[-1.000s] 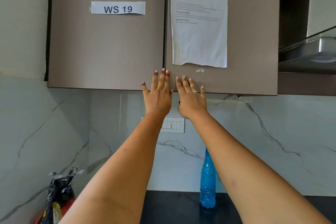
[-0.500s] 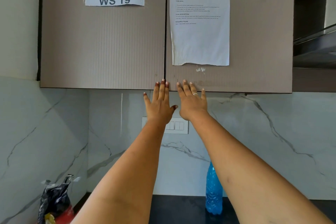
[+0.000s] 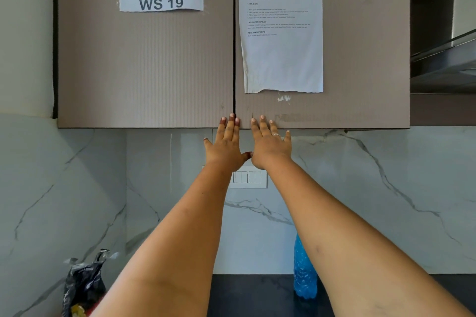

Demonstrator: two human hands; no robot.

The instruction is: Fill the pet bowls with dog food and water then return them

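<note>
Two hands are raised side by side, both flat and holding nothing. The left hand [image 3: 226,147] has its fingers straight and close together, with the thumb stuck out toward the right hand [image 3: 270,145]. The right hand's fingers are straight and slightly spread, and one of them wears a ring [image 3: 275,134]. The fingertips of both lie over the bottom edge of a wall cabinet. The left ones are at the seam between the left door [image 3: 144,64] and the right door [image 3: 360,59], and the right ones are just beside them on the right door. Whether they press the surface or only hover before it cannot be told. Both doors are closed. The left door bears a strip reading "WS 19" [image 3: 161,1], the right a printed sheet [image 3: 282,33] whose text is too small to read. Behind the wrists a white switch plate [image 3: 248,177] sits on the marble-patterned wall [image 3: 386,188]. Below, on the dark countertop [image 3: 252,293], a blue bottle [image 3: 304,275] stands upright by the wall, partly hidden by the right forearm. A crumpled black bag [image 3: 83,288] stands in the left corner, well apart from the bottle. A range hood [image 3: 443,64] shows at the right edge
</note>
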